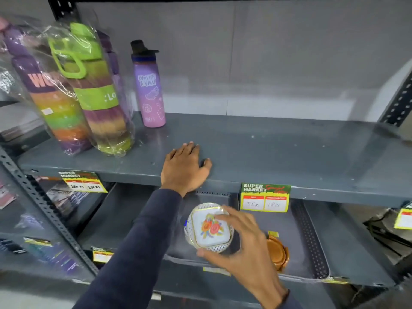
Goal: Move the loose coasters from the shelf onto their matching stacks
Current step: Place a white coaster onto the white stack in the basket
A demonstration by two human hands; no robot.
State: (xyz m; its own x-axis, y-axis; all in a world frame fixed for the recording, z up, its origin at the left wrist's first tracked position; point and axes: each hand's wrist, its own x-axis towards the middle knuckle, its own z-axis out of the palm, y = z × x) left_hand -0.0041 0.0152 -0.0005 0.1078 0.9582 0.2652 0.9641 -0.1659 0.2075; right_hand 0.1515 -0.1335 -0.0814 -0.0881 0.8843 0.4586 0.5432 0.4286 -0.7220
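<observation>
My right hand (242, 246) grips a round white coaster (208, 228) with a lattice rim and a red and orange flower print, holding it over the lower shelf (124, 219). It may sit on more white coasters beneath; I cannot tell. An orange-brown coaster stack (277, 252) stands on the same lower shelf, just right of my right hand and partly hidden by it. My left hand (185, 169) lies flat, palm down, on the front edge of the upper shelf (289, 152) and holds nothing.
Plastic-wrapped striped bottles (89, 92) and a purple bottle (149, 85) stand at the upper shelf's left. Yellow price tags (265, 197) hang on the shelf lips. A perforated divider (310, 237) bounds the lower bay on the right. Metal uprights (38, 197) flank the rack.
</observation>
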